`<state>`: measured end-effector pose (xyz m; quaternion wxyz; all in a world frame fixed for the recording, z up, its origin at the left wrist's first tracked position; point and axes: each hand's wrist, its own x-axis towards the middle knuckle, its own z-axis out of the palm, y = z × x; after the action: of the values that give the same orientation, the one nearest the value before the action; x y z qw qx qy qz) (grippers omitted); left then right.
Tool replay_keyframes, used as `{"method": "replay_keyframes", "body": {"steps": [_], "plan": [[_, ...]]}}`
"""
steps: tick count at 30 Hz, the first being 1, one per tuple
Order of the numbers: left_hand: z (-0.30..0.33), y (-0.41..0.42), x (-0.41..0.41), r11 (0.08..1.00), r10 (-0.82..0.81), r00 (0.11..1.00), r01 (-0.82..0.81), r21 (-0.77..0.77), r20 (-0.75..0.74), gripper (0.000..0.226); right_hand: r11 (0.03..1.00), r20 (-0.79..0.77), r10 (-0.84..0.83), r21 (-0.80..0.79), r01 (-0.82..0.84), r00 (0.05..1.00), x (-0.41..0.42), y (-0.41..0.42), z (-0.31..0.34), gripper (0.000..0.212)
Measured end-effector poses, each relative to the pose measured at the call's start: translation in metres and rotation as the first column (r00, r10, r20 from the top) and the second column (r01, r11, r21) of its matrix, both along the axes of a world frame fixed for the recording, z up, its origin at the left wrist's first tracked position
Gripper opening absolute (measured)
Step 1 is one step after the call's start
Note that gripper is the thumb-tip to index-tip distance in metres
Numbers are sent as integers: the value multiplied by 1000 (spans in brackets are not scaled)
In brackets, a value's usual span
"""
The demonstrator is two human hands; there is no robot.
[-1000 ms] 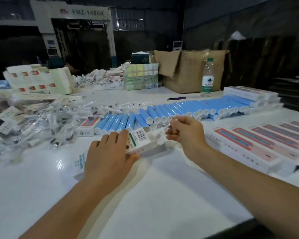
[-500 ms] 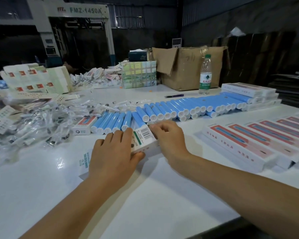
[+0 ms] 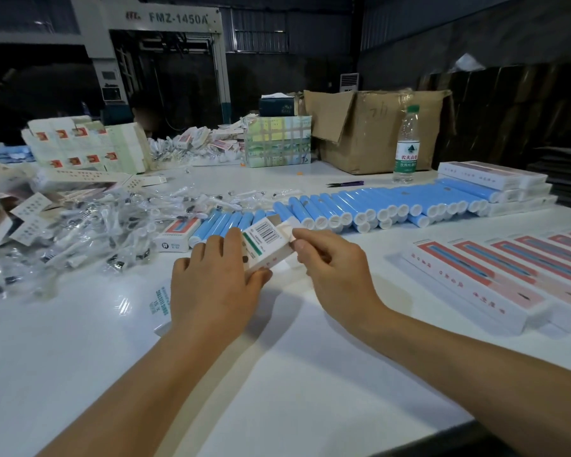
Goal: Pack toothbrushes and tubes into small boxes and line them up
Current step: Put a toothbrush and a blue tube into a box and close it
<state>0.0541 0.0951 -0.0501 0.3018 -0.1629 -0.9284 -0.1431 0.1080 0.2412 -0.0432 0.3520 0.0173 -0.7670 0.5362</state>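
Now the left hand grips the small box, its long axis toward one o'clock; the right hand pinches its open end flap.

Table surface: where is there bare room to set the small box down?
Bare table lies near the person, around the forearms. The small box is in both hands. Crowded: wrapped toothbrushes left, blue tubes behind, long boxes right.

Left hand curled, gripping; right hand pinching with fingertips; both forearms extended forward
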Motion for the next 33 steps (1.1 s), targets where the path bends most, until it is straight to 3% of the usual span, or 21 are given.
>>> {"method": "replay_keyframes", "body": {"steps": [4, 12, 18, 21, 25, 30, 33], "plan": [[-1, 0, 1, 1000, -11, 1000, 10, -29, -20, 61, 1000, 32, 4, -26, -3, 999, 0, -1, -3, 19], [-5, -4, -2, 992, -52, 999, 50, -115, -10, 61, 989, 170, 52, -146, -27, 984, -5, 5, -5, 43], [-8, -2, 2, 980, -68, 997, 59, -190, -40, 64, 993, 276, 46, -115, -15, 960, -7, 5, -3, 50], [-10, 1, 5, 970, -66, 996, 50, -239, -57, 66, 996, 334, 27, -91, 4, 942, -6, 3, -2, 42], [-10, 6, 9, 963, -48, 996, 28, -268, -69, 64, 992, 366, 29, -127, 18, 930, -4, 1, 0, 14], [-11, 8, 12, 956, -36, 997, 14, -292, -68, 63, 985, 397, 111, -163, -49, 911, -2, 0, -2, 49], [-11, 7, 13, 961, -30, 998, 12, -278, -62, 62, 984, 393, 153, -148, -102, 907, 0, 0, 0, 48]]}}
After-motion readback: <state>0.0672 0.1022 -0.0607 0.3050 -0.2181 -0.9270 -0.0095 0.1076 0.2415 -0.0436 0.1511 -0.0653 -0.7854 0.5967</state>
